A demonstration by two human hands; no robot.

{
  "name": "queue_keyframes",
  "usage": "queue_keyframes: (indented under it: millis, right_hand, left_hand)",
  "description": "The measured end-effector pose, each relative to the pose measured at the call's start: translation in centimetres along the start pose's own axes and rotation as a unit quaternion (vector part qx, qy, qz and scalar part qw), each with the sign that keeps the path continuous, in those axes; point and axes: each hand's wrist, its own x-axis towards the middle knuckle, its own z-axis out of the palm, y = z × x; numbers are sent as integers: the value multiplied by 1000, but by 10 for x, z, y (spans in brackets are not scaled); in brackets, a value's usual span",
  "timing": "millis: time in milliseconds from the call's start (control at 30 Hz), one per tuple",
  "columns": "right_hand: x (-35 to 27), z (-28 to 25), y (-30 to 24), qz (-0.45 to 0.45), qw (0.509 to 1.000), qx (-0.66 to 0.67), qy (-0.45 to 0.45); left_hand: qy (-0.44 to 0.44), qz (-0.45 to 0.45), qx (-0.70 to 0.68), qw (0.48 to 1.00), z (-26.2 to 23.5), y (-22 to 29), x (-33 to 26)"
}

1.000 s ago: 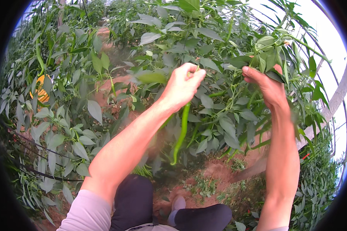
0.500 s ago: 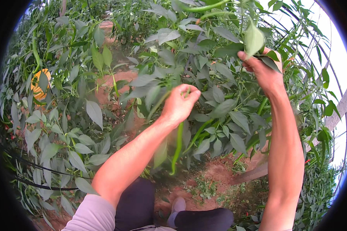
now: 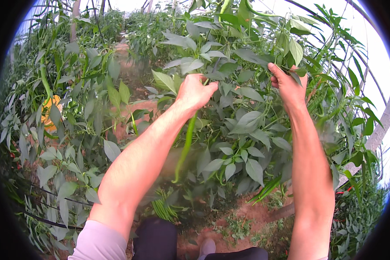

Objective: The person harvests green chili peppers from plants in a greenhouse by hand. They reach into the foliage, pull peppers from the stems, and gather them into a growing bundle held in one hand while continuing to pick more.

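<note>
Green pepper [image 3: 186, 147] gripped in left hand [image 3: 195, 92], higher than half-second ago; right hand [image 3: 291, 89] still pinching leaves [image 3: 296, 78].

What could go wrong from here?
Slip: the long green pepper hangs below the left hand, most of its length unsupported, so it might drop if the fingers loosen.
Plant damage: the right hand is in among the leaves; a hard tug could tear them.
Knock: the bunch of green peppers shows close to the knee; a leg shift might disturb it.
</note>
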Motion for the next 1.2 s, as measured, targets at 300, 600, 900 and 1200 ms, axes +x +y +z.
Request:
queue_keyframes:
  millis: [300,600,900,1200]
  right_hand:
    - [-23,-10,-5,-43,999,-24,-16]
    - [-12,-13,6,1,998,32,60]
    - [21,7,20,59,992,-88,65]
    - [10,48,4,-95,952,-287,-57]
  left_hand:
    - [153,93,237,955,9,88,36]
    - [218,80,88,969,-30,70,54]
    - [202,107,-30,973,-40,61,56]
    - [161,144,9,976,-28,64,40]
